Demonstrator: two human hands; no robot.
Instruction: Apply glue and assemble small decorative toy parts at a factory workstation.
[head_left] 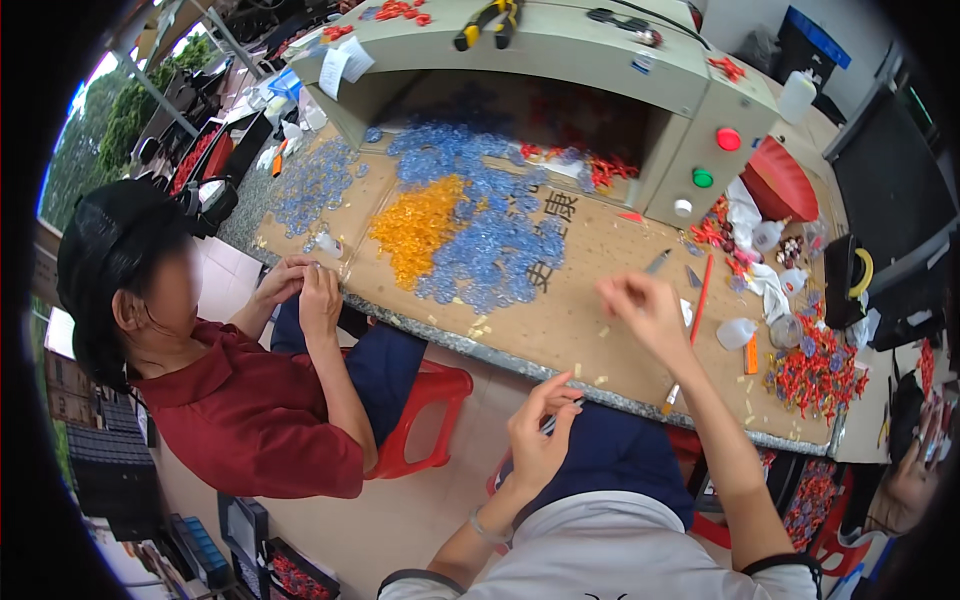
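Left hand (540, 430): held above the person's lap, near the table edge; fingers bent, thumb and forefinger tips close together; whether a small piece is pinched there, cannot tell. Right hand (645, 312): above the table, fingers loosely curled toward the thumb; grip likewise cannot be told.

Nearest the left hand: pale slips (600, 380), small, lying loose along the table edge. Nearest the right hand: one red stick (703, 295), slim, lying just beside the wrist; one pointed grey tool (657, 262), beyond the knuckles.

Beneath: cardboard sheet (620, 255), brown, dark-lettered, covering the table.

Left of the right hand, well apart: blue pieces (500, 260), clear, in a broad heap reaching into the machine; yellow pieces (415, 230), heaped against the blue.

Right of the right hand: white bottle (737, 332); orange strip (751, 355), upright in view; mixed pile (815, 370), mostly red; red bowl (780, 180), tilted.

Behind: machine (560, 75), beige, open-fronted, with red, green and white controls; pliers (490, 25), yellow and black, on top.

Far left: co-worker (250, 410), dark red shirt, seated on a red stool (430, 410), both hands together.
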